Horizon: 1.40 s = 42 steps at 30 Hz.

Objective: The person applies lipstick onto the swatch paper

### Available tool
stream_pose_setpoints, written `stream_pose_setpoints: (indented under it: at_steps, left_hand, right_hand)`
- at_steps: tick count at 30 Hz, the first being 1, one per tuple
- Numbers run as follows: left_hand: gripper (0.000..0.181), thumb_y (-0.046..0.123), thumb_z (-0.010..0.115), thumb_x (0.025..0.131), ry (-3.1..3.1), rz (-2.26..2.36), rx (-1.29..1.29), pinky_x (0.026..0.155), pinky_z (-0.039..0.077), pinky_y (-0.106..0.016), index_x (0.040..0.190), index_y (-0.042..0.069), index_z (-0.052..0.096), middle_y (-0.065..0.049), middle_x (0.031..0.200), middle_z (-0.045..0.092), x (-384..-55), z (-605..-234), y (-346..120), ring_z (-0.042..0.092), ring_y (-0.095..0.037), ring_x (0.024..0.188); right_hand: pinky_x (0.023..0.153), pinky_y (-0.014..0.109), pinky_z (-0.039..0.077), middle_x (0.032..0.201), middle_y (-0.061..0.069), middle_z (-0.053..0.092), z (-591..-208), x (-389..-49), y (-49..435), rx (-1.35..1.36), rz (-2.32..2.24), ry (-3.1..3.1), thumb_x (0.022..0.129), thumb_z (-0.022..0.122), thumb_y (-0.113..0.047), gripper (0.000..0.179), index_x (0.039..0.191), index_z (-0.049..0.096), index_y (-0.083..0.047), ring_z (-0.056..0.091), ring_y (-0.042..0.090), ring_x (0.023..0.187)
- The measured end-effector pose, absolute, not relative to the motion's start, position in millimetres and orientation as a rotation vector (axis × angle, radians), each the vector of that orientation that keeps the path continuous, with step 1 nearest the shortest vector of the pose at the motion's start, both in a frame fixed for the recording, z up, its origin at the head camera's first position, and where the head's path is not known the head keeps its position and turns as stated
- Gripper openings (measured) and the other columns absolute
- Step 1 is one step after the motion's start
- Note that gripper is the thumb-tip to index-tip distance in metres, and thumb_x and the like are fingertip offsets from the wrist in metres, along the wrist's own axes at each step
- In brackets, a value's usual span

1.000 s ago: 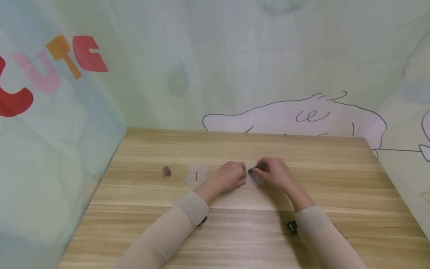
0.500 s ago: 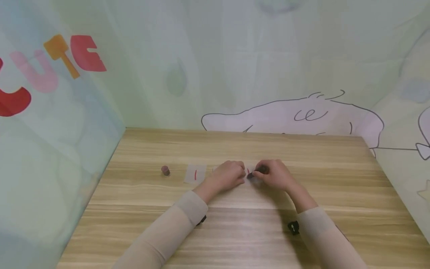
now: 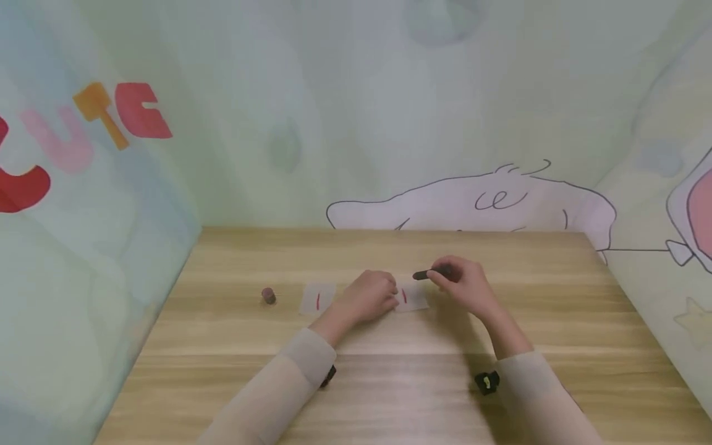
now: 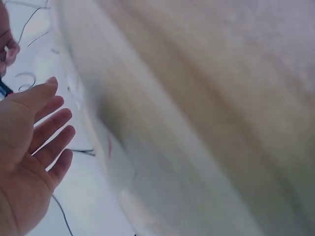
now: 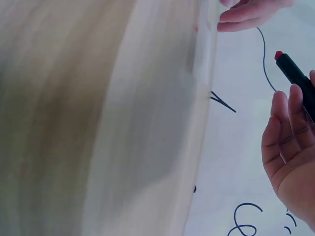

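My right hand (image 3: 464, 285) holds a dark marker (image 3: 424, 274) between thumb and fingers, its front end pointing left. In the right wrist view the marker (image 5: 293, 71) shows a red tip. Below it lies a white paper piece (image 3: 416, 301) with a short red stroke on it. My left hand (image 3: 364, 298) rests at that paper's left edge, its fingertips overlapping it. Fingers (image 4: 51, 140) of the left hand are spread and nearly straight in the left wrist view. Another white paper piece (image 3: 308, 303), also bearing a red stroke, lies left of the left hand.
A small purplish cylinder (image 3: 269, 295) stands on the wood-grain table (image 3: 233, 346) at the left. Behind the table hangs a printed cloth (image 3: 356, 123) with cartoon drawings. Dark wrist devices (image 3: 487, 382) sit under the sleeves.
The marker was down at the right paper and drew a red stroke; my right hand has since lifted it up and away. The left hand has stayed by the paper. The head view has tilted slightly.
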<state>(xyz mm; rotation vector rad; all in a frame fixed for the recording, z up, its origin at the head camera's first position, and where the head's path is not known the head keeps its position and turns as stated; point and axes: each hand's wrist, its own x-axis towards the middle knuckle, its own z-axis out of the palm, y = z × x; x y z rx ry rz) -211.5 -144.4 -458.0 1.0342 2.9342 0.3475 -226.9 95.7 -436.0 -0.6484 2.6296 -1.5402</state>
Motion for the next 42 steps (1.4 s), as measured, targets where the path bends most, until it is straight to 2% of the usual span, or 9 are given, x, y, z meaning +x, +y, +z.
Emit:
stream_pose_setpoints:
  at_steps: [3, 6, 8, 17, 24, 27, 31, 38, 42]
  left_hand:
    - [0.016, 0.021, 0.069, 0.096, 2.936, 0.494, 0.926, 0.097, 0.051, -0.033, 0.097, 0.007, 0.076, -0.004, 0.109, 0.072, -209, -454, -151, 0.066, -0.02, 0.106]
    - [0.026, 0.023, 0.071, 0.097, 2.907, 0.673, 0.79, 0.103, 0.048, -0.035, 0.114, 0.005, 0.075, -0.006, 0.119, 0.071, -207, -447, -158, 0.064, -0.022, 0.115]
    - [0.03, 0.024, 0.072, 0.096, 2.888, 0.791, 0.73, 0.106, 0.046, -0.037, 0.119, 0.004, 0.073, -0.007, 0.122, 0.07, -207, -442, -162, 0.062, -0.024, 0.119]
    - [0.027, 0.022, 0.073, 0.095, 2.824, 1.297, 0.617, 0.097, 0.052, -0.04, 0.117, 0.005, 0.073, -0.005, 0.117, 0.072, -201, -429, -171, 0.066, -0.021, 0.109]
    - [0.025, 0.026, 0.073, 0.095, 2.605, 1.721, 0.382, 0.091, 0.055, -0.034, 0.116, 0.011, 0.074, 0.001, 0.112, 0.073, -193, -419, -165, 0.066, -0.015, 0.104]
    - [0.029, 0.03, 0.075, 0.094, 2.473, 1.866, 0.296, 0.093, 0.055, -0.033, 0.118, 0.014, 0.073, 0.002, 0.114, 0.072, -188, -412, -162, 0.066, -0.015, 0.107]
    - [0.032, 0.029, 0.076, 0.093, 2.333, 2.047, 0.297, 0.097, 0.053, -0.035, 0.12, 0.015, 0.071, -0.002, 0.116, 0.071, -182, -402, -159, 0.065, -0.018, 0.11]
    - [0.033, 0.008, 0.075, 0.091, 2.175, 2.3, 0.486, 0.097, 0.054, -0.035, 0.123, 0.002, 0.067, -0.008, 0.113, 0.071, -177, -390, -154, 0.067, -0.02, 0.106]
    - [0.032, 0.003, 0.074, 0.09, 2.13, 2.37, 0.516, 0.092, 0.056, -0.034, 0.121, -0.001, 0.067, -0.006, 0.111, 0.072, -175, -386, -150, 0.067, -0.018, 0.101]
  right_hand:
    - [0.059, 0.028, 0.054, 0.083, 0.009, 0.069, -433, -225, 94, -0.646, -1.565, 2.646, 0.094, 0.074, -0.015, 0.014, 0.099, 0.069, -0.003, 0.068, 0.029, 0.069]
    - [0.059, 0.028, 0.054, 0.081, 0.01, 0.069, -428, -224, 92, -0.647, -1.604, 2.654, 0.094, 0.074, -0.014, 0.013, 0.1, 0.07, -0.004, 0.068, 0.029, 0.068]
    - [0.059, 0.028, 0.054, 0.083, 0.01, 0.07, -425, -224, 91, -0.645, -1.626, 2.654, 0.094, 0.074, -0.014, 0.013, 0.101, 0.07, -0.003, 0.069, 0.028, 0.068]
    - [0.066, 0.031, 0.058, 0.088, 0.018, 0.069, -403, -214, 82, -0.695, -1.813, 2.542, 0.096, 0.07, -0.01, 0.017, 0.108, 0.067, 0.003, 0.068, 0.018, 0.069]
    - [0.069, 0.027, 0.059, 0.089, 0.014, 0.067, -386, -202, 69, -0.731, -1.977, 2.411, 0.096, 0.066, -0.002, 0.017, 0.109, 0.064, 0.009, 0.068, 0.015, 0.069]
    - [0.07, 0.027, 0.06, 0.087, 0.012, 0.067, -380, -197, 64, -0.744, -2.044, 2.367, 0.096, 0.065, 0.0, 0.016, 0.109, 0.063, 0.01, 0.067, 0.014, 0.069]
    - [0.073, 0.028, 0.06, 0.083, 0.003, 0.067, -377, -192, 57, -0.739, -2.122, 2.312, 0.098, 0.064, -0.003, 0.017, 0.11, 0.063, 0.01, 0.067, 0.013, 0.07]
    - [0.073, 0.03, 0.059, 0.08, 0.0, 0.069, -375, -189, 42, -0.751, -2.246, 2.161, 0.1, 0.06, -0.004, 0.012, 0.107, 0.065, 0.004, 0.067, 0.013, 0.07]
    - [0.071, 0.028, 0.058, 0.08, -0.001, 0.069, -375, -187, 34, -0.769, -2.279, 2.095, 0.1, 0.058, -0.001, 0.012, 0.106, 0.062, 0.008, 0.067, 0.013, 0.068]
